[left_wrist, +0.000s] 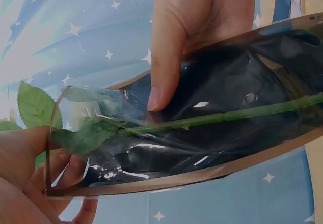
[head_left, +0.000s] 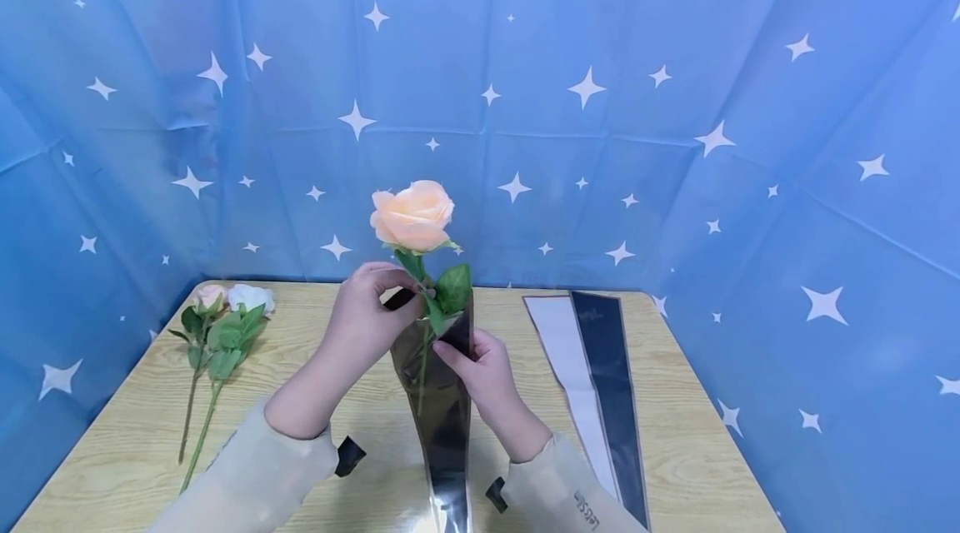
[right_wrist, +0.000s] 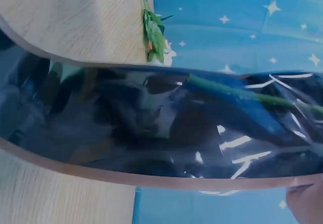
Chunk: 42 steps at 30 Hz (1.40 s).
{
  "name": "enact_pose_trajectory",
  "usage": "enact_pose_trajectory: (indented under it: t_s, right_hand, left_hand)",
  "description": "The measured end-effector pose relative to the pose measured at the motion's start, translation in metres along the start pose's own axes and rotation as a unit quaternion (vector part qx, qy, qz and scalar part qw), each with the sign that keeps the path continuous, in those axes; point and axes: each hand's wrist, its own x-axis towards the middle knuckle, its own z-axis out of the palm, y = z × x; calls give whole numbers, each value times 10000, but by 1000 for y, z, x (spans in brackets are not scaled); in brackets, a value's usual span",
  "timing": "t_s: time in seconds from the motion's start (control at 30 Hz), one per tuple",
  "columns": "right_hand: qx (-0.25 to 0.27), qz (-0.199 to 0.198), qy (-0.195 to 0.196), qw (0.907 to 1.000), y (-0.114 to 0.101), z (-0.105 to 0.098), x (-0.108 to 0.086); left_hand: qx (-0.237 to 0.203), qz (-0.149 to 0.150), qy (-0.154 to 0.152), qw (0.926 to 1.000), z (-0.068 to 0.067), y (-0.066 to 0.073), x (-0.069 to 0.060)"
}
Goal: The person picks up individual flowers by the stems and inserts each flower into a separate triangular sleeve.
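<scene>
A peach artificial rose (head_left: 414, 216) stands upright, its stem partly inside a black flower sleeve (head_left: 446, 433) with a clear front. My left hand (head_left: 371, 308) pinches the rose's stem by its leaves, at the sleeve's mouth. Lower down, my right hand (head_left: 491, 379) grips the sleeve's right side, thumb across the clear front. The left wrist view shows the green stem (left_wrist: 237, 115) through the film and a leaf (left_wrist: 88, 135) behind the mouth's edge. In the right wrist view the sleeve (right_wrist: 166, 128) fills the middle, and most of the right hand is out of frame.
Two more artificial roses, a pink one (head_left: 211, 296) and a white one (head_left: 250, 297), lie at the table's left. More flat sleeves, white (head_left: 570, 350) and black (head_left: 609, 366), lie on the right. A blue starred cloth (head_left: 480, 58) hangs behind the wooden table (head_left: 697, 450).
</scene>
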Motion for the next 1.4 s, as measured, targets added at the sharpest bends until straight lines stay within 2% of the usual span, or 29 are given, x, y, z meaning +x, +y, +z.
enact_pose_trajectory:
  t_s: [0.13, 0.33, 0.4, 0.53, 0.63, 0.83, 0.93, 1.07, 1.27, 1.4]
  right_hand:
    - [171, 43, 46, 9998, 2, -2, 1]
    - [328, 199, 33, 9993, 1, -6, 2]
    - [383, 236, 33, 9990, 0, -6, 2]
    - [449, 277, -5, 9986, 0, -6, 2]
    - [541, 292, -82, 9981, 0, -6, 2]
    - [634, 232, -224, 9975, 0, -7, 1]
    - [611, 185, -318, 9975, 0, -9, 1]
    - [670, 207, -376, 9968, -1, -10, 2]
    - [672, 127, -217, 9974, -2, -10, 2]
    - [591, -53, -161, 9981, -3, -10, 2]
  left_hand:
    - [-436, -76, -319, 9985, 1, -5, 1]
    - [-1031, -2, -865, 9909, -1, -12, 4]
    - [-1033, 48, -955, 9900, -2, -12, 5]
    - [-816, 245, -961, 9917, -4, -13, 7]
    - [-689, 280, -976, 9924, -4, -13, 7]
    - [-914, 236, -1095, 9895, -4, -15, 8]
    - [-1058, 382, -1011, 9885, -4, -15, 6]
    - [-987, 594, -741, 9906, -4, -14, 4]
    - [-760, 355, -137, 9964, -5, -12, 3]
    - [-528, 333, 33, 9980, -7, -11, 3]
